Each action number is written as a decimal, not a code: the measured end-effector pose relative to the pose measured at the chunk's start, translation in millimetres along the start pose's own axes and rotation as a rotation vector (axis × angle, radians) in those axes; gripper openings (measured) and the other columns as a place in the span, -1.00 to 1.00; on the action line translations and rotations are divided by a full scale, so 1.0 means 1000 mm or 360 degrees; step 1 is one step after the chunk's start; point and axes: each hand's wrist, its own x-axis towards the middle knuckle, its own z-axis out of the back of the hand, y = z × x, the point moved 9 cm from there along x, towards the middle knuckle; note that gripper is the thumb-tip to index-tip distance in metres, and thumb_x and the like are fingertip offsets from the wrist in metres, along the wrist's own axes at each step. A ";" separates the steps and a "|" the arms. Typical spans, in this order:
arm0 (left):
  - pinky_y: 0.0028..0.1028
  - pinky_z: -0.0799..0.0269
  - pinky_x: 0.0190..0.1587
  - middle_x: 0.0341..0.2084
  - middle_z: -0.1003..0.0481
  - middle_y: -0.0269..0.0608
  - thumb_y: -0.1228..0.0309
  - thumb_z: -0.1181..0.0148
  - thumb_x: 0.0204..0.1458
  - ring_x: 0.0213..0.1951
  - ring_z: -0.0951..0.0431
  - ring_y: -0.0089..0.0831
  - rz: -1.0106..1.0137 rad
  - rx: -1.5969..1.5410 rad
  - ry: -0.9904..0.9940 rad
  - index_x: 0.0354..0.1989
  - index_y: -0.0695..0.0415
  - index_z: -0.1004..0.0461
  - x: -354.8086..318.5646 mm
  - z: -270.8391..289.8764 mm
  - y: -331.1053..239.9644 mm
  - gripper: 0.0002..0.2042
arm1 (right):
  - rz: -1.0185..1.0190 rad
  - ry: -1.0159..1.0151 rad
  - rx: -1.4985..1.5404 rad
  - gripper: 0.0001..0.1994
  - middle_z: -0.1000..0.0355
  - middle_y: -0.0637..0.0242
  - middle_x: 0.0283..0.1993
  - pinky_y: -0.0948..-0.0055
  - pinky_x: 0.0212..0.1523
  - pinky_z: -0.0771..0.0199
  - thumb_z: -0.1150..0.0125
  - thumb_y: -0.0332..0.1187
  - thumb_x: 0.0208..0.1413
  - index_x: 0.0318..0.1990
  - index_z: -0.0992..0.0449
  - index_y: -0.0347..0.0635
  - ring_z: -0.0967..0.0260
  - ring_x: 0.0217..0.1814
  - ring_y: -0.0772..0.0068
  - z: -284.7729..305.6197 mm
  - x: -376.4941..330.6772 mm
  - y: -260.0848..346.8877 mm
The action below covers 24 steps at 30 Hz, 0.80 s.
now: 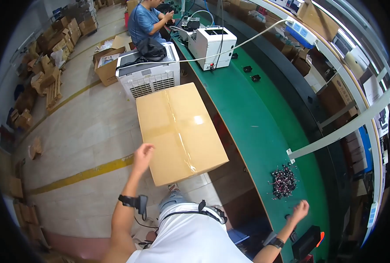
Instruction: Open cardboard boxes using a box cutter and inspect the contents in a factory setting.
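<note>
A large taped cardboard box (182,127) stands in front of me, its top crossed by a strip of clear tape. My left hand (143,157) hovers by the box's left edge, fingers curled in, and nothing shows in it. Over the green bench on the right is my right hand (299,211), its fingers drawn together; whatever they may hold is too small to make out. Just beyond that hand lies a pile of small dark and reddish parts (284,181).
The green bench (247,105) runs along my right, carrying a white machine (212,46) and small black parts (256,78). A white slatted unit (153,79) stands behind the box. Farther back sits a person in blue (143,24). A white post (335,133) slants over the bench.
</note>
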 end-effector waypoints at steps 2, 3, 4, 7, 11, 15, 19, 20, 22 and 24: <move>-0.55 -0.36 -0.16 -0.35 -0.47 -0.31 0.39 -0.04 0.08 -0.27 -0.44 -0.58 0.0019 -0.0231 0.0256 -0.23 0.22 -0.42 -0.004 -0.044 -0.030 -0.83 | -0.0175 0.0428 0.0155 -0.94 -0.24 0.49 -0.52 0.71 -0.59 -0.13 -0.04 -0.52 -0.06 -0.40 -0.37 -0.17 -0.11 -0.59 0.71 -0.117 -0.061 0.053; -0.55 -0.36 -0.12 -0.29 -0.45 -0.30 0.38 -0.04 0.08 -0.23 -0.44 -0.56 0.0075 -0.0461 0.0484 -0.15 0.21 -0.40 -0.013 -0.077 -0.020 -0.79 | -0.0137 0.0652 0.0227 -0.92 -0.25 0.46 -0.48 0.71 -0.57 -0.15 -0.04 -0.55 -0.08 -0.40 -0.36 -0.18 -0.12 -0.58 0.69 -0.173 -0.095 0.079; -0.54 -0.37 -0.14 -0.26 -0.44 -0.24 0.32 0.00 0.12 -0.21 -0.44 -0.52 0.0095 -0.0575 0.0735 -0.04 0.20 -0.32 -0.023 -0.111 -0.024 -0.71 | -0.0077 0.0761 0.0296 -0.90 -0.26 0.45 -0.48 0.69 -0.54 -0.21 -0.04 -0.59 -0.09 -0.39 -0.35 -0.19 -0.16 -0.55 0.67 -0.217 -0.125 0.093; -0.54 -0.42 -0.27 -0.26 -0.43 -0.18 0.22 0.10 0.16 -0.26 -0.47 -0.50 0.0462 -0.0856 0.1069 0.05 0.23 -0.24 -0.050 -0.156 -0.064 -0.62 | -0.0115 0.1401 0.0396 -0.92 -0.30 0.47 -0.44 0.69 -0.44 -0.29 -0.08 -0.59 -0.06 -0.38 -0.35 -0.23 -0.25 -0.46 0.70 -0.338 -0.216 0.144; -0.62 -0.29 -0.62 -0.56 -0.39 -0.23 0.13 0.23 0.20 -0.62 -0.38 -0.56 0.0635 -0.1114 0.1204 -0.16 0.22 -0.28 -0.052 -0.162 -0.064 -0.64 | -0.0197 0.1668 0.0328 -0.88 -0.39 0.33 -0.42 0.59 -0.39 -0.38 -0.02 -0.56 0.02 -0.25 -0.40 -0.31 -0.36 -0.42 0.58 -0.416 -0.273 0.169; -0.66 -0.04 -0.77 -0.80 -0.22 -0.37 0.07 0.29 0.20 -0.81 -0.16 -0.64 0.0825 -0.1521 0.0915 -0.49 0.08 -0.21 -0.035 -0.150 -0.053 -0.63 | -0.0583 0.1796 0.0850 -0.69 -0.42 0.20 -0.27 0.51 -0.12 -0.42 -0.06 -0.56 0.04 -0.01 -0.32 -0.37 -0.42 -0.21 0.40 -0.453 -0.295 0.157; -0.68 -0.01 -0.74 -0.80 -0.22 -0.36 0.02 0.30 0.19 -0.78 -0.16 -0.66 0.0913 -0.1548 0.0691 -0.55 0.05 -0.15 -0.016 -0.139 -0.054 -0.60 | -0.0072 0.1793 0.0501 -0.64 -0.40 0.23 -0.20 0.51 -0.10 -0.39 -0.14 -0.53 0.01 0.00 -0.29 -0.37 -0.40 -0.15 0.41 -0.481 -0.306 0.151; -0.68 -0.02 -0.74 -0.80 -0.23 -0.36 0.02 0.30 0.19 -0.78 -0.17 -0.65 0.0849 -0.1474 0.0669 -0.55 0.05 -0.14 -0.011 -0.136 -0.054 -0.60 | -0.0047 0.1833 0.0487 -0.64 -0.40 0.24 -0.22 0.51 -0.12 -0.39 -0.14 -0.48 0.03 -0.01 -0.29 -0.37 -0.39 -0.18 0.43 -0.488 -0.308 0.151; -0.68 -0.06 -0.72 -0.80 -0.23 -0.37 0.04 0.27 0.19 -0.77 -0.18 -0.66 0.0865 -0.1520 0.0705 -0.54 0.06 -0.16 -0.006 -0.134 -0.052 -0.61 | -0.0518 0.1867 0.0758 -0.65 -0.40 0.25 -0.26 0.52 -0.18 -0.40 -0.11 -0.31 0.08 -0.05 -0.31 -0.37 -0.38 -0.24 0.45 -0.505 -0.318 0.134; -0.68 -0.09 -0.70 -0.79 -0.24 -0.38 0.09 0.25 0.20 -0.75 -0.20 -0.67 0.0621 -0.1204 0.0721 -0.54 0.07 -0.18 0.008 -0.123 -0.065 -0.64 | -0.0673 0.1900 0.0807 -0.56 -0.38 0.23 -0.24 0.49 -0.17 -0.39 -0.01 -0.10 0.12 -0.06 -0.30 -0.36 -0.38 -0.22 0.40 -0.510 -0.332 0.138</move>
